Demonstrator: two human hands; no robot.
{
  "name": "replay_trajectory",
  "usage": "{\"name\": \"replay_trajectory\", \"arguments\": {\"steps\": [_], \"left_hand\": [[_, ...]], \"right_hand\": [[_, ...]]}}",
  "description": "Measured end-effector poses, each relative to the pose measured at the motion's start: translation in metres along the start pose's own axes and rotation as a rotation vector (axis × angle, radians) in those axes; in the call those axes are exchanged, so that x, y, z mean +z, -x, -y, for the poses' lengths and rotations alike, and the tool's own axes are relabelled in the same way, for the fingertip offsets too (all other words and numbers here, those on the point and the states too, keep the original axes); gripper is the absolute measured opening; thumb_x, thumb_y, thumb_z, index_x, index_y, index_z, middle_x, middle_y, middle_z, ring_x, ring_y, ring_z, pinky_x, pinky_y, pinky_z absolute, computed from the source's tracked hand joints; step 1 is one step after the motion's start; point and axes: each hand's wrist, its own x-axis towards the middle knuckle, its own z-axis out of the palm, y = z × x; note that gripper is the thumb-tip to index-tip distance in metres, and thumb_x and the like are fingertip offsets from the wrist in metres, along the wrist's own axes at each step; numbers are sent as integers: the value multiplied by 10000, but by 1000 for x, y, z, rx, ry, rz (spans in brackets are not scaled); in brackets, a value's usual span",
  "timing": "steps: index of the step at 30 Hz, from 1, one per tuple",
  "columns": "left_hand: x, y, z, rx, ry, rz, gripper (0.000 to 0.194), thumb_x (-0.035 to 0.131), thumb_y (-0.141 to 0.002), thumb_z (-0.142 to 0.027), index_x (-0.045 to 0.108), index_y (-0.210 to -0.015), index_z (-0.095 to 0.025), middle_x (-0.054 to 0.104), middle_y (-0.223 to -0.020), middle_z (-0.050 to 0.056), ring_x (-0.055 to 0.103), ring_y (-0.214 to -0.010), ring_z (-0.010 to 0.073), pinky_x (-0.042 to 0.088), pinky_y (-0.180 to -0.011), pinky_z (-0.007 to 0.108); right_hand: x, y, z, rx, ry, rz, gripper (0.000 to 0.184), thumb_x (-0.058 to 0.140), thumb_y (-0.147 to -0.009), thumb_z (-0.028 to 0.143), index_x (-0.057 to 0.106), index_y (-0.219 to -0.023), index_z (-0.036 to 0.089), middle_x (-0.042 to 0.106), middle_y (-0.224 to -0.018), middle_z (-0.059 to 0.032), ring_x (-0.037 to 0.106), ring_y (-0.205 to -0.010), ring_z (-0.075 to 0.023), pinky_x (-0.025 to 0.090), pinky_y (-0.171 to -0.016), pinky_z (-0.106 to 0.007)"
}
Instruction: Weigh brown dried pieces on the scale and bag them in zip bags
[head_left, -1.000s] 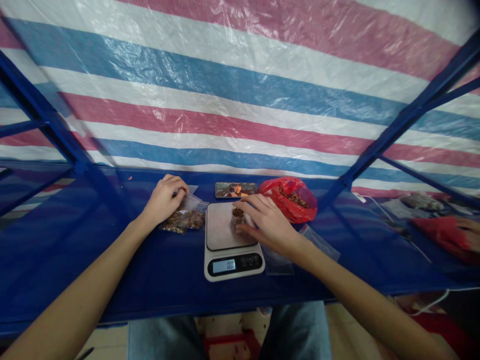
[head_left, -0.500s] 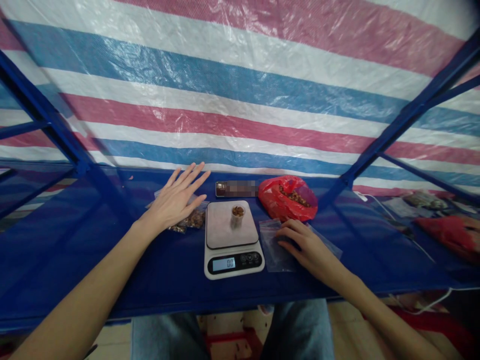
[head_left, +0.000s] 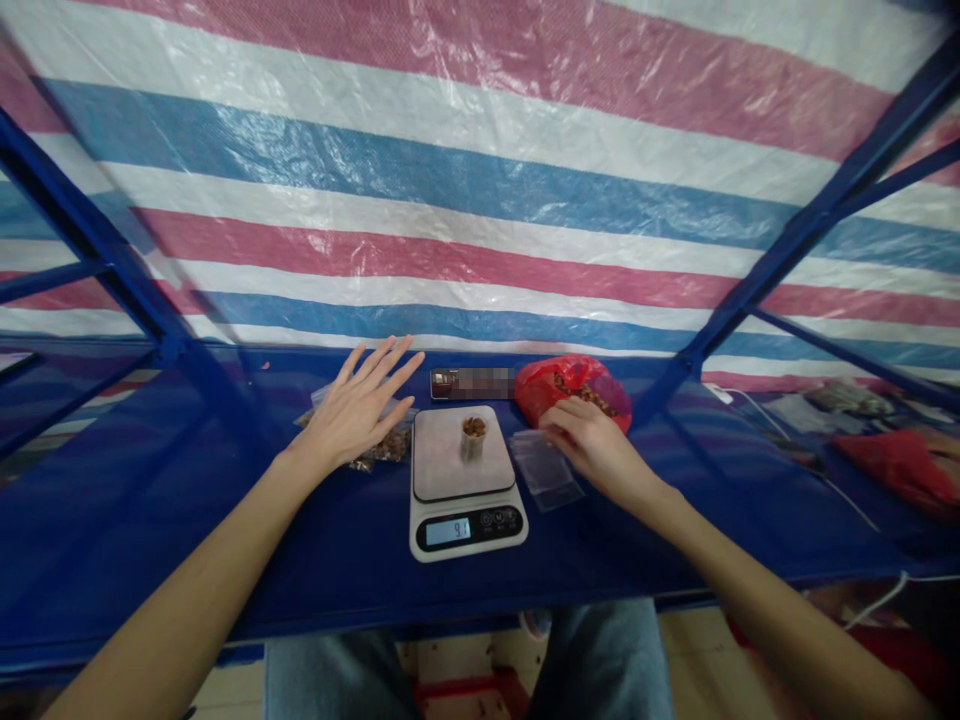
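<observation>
Two denim-clad legs (head_left: 330, 675) showed on the near side of the scale (head_left: 450, 480), below the edge of the blue table (head_left: 330, 570). The scale's long axis ran away from the person, its display (head_left: 448, 531) end nearest and reading what looked like 9.1. Just right of the scale lay a flat clear bag (head_left: 547, 475), its long axis slanting from far left to near right. The right hand (head_left: 589, 445), fingers bent, was at that bag's far end; whether it gripped the plastic could not be told. On the scale's plate, right of its middle, a small clear cup (head_left: 472, 440) of brown pieces stood upright, mouth up. Left of the scale, the left hand (head_left: 345, 425) was open, fingers spread and pointing away and rightward, over filled bags (head_left: 390, 445) of brown pieces. Beyond the scale's far right corner sat a red bag (head_left: 544, 375), open, with brown pieces showing. A phone (head_left: 444, 384) lay just beyond the scale, its long axis crosswise. Farthest behind the scale hung a striped sheet (head_left: 450, 200).
</observation>
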Motion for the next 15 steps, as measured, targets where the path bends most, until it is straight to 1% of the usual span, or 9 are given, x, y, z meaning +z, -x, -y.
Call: {"name": "replay_trajectory", "arguments": {"steps": [4,5,7,8,10,12,13,15], "left_hand": [[-2,-2,-4,36,46,-58,621,420,-1115,-342,280,-1716,-273,267,-1786,99,259,-1656,310,206,-1350,595],[-3,-3,-7,47,75,-82,620,437,-1110,-337,296,-1709,-266,317,-1767,115,304,-1638,316,228,-1340,595],[-4,-6,-13,40,161,-152,625,491,-1097,-354,328,-1690,-242,443,-1695,152,421,-1572,324,316,-1298,579],[-5,-8,-17,23,212,-190,636,528,-1087,-374,344,-1678,-230,501,-1647,165,478,-1527,326,368,-1265,564],[-5,-14,-27,-17,309,-266,662,614,-1055,-420,392,-1644,-216,582,-1562,175,555,-1443,327,448,-1195,532],[-4,-21,-37,-7,377,-324,635,688,-1017,-441,485,-1574,-213,641,-1492,165,600,-1384,322,479,-1154,513],[-3,-23,-42,17,401,-346,579,710,-1007,-430,546,-1518,-212,675,-1445,151,620,-1357,313,486,-1140,501],[-3,-28,-50,61,446,-399,351,695,-1025,-343,672,-1351,-215,761,-1288,105,666,-1282,280,500,-1096,463]], "right_hand": [[-25,-28,14,-69,64,-235,154,557,-1078,193,708,-1051,185,764,-1001,-107,648,-939,-272,486,-864,-417],[-29,-37,20,-91,48,-301,154,560,-1078,190,712,-1051,189,771,-1013,-105,649,-939,-268,488,-870,-420],[-29,-55,33,-137,-24,-418,128,602,-1066,196,718,-1011,202,779,-989,-84,654,-919,-253,499,-868,-414],[-26,-64,39,-151,-83,-463,112,632,-1054,198,718,-984,209,779,-966,-68,660,-912,-244,509,-867,-406],[-15,-80,52,-145,-222,-505,90,684,-1024,189,720,-947,221,772,-928,-39,677,-899,-226,532,-850,-383],[-2,-90,62,-125,-351,-519,85,713,-1001,173,726,-934,223,768,-918,-29,691,-899,-213,549,-840,-366],[4,-92,66,-126,-400,-519,81,722,-994,167,731,-935,221,768,-920,-30,698,-909,-210,556,-845,-364],[15,-92,71,-151,-460,-522,59,739,-985,164,743,-965,220,777,-943,-39,709,-950,-214,566,-880,-374]]}}
